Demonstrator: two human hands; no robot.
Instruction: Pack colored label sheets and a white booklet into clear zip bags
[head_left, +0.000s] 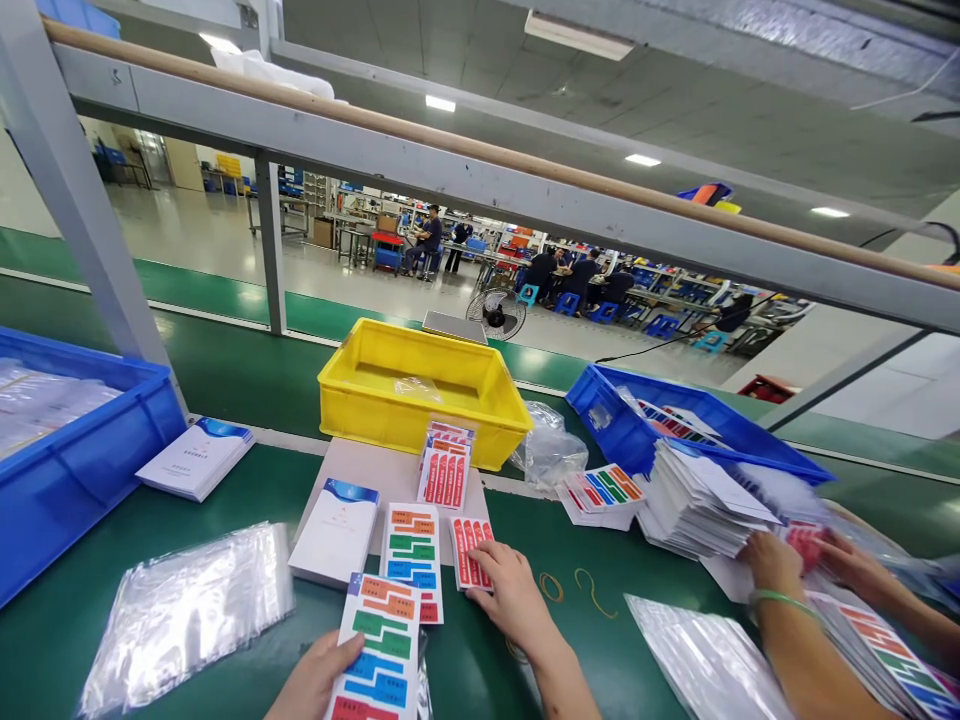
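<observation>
My left hand (319,672) grips a sheet of coloured label stickers (379,640), thumb on top, with the edge of a plastic bag below it. My right hand (514,598) has its fingers on a red sticker sheet (469,545), at the right edge of a small pile. Between the hands lies a pile of coloured label sheets (412,540). To its left sits a stack of white booklets (337,530) with blue tops. More red sticker sheets (445,474) lean against the yellow bin (427,430). A stack of clear plastic bags (191,605) lies at the left.
Blue bins stand at the left (97,470) and at the back right (600,420). More booklets (196,455) lie near the left bin. Rubber bands (551,587) are beside my right hand. A co-worker's hands (776,565) work at the right, by a tall booklet stack (694,505).
</observation>
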